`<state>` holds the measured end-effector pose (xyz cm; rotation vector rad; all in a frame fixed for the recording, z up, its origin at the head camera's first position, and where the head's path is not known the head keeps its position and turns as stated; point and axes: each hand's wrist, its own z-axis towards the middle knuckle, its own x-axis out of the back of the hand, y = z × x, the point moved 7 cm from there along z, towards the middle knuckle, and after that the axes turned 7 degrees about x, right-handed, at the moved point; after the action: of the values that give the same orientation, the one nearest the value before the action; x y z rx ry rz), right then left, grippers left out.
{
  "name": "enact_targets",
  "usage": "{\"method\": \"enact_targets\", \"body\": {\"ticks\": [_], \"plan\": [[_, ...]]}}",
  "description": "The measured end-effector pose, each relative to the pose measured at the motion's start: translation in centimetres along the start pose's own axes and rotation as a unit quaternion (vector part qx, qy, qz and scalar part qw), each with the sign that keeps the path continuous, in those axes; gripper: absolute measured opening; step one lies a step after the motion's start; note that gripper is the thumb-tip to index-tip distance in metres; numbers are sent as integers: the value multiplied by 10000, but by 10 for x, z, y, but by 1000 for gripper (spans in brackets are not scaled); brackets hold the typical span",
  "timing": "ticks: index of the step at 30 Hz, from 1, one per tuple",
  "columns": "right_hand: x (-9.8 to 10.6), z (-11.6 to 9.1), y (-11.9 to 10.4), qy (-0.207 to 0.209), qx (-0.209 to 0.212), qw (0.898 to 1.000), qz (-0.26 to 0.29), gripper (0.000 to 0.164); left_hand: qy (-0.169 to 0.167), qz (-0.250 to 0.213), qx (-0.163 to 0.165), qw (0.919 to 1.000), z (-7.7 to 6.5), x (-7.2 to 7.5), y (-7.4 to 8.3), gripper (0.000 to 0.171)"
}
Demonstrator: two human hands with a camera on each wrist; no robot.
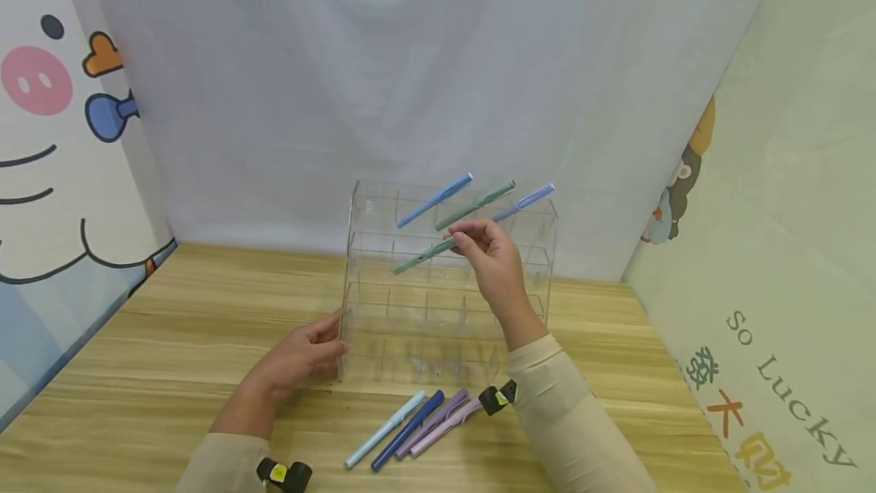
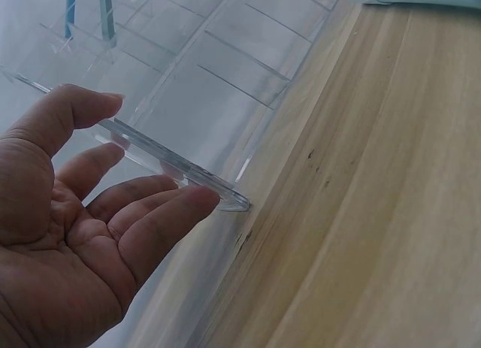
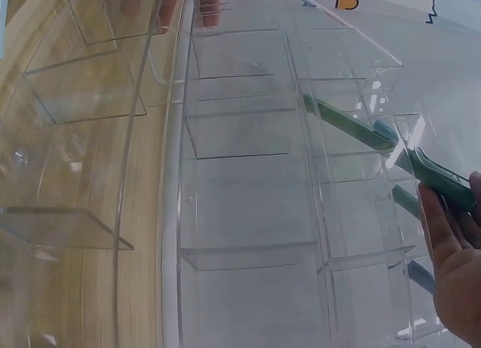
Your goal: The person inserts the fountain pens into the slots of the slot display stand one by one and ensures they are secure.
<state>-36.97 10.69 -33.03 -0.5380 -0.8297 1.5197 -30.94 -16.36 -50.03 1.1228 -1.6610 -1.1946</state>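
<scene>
A clear acrylic pen rack (image 1: 446, 318) with stepped tiers of compartments stands on the wooden table. My right hand (image 1: 494, 261) pinches a green pen (image 1: 426, 256) by its upper end; the pen slants down to the left, its lower end over an upper tier. In the right wrist view the same green pen (image 3: 349, 125) overlaps the clear dividers. Three pens lean in the top tier: a blue one (image 1: 434, 200), a green one (image 1: 475, 205) and a periwinkle one (image 1: 523, 202). My left hand (image 2: 90, 220) grips the rack's left side panel, thumb and fingers on either side of its edge.
In front of the rack several pens lie side by side on the table: light blue (image 1: 385, 430), dark blue (image 1: 407, 430), purple (image 1: 433, 423) and pink (image 1: 446, 427). A pale curtain (image 1: 438, 59) hangs behind, with printed panels at both sides.
</scene>
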Motion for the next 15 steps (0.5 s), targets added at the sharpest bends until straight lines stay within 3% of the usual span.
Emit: {"method": "enact_targets", "body": {"ticks": [15], "plan": [[2,-1,-1,-29,-34,9999,-90,25,-19,-29,-5,10000,0,1,-1,76]]}}
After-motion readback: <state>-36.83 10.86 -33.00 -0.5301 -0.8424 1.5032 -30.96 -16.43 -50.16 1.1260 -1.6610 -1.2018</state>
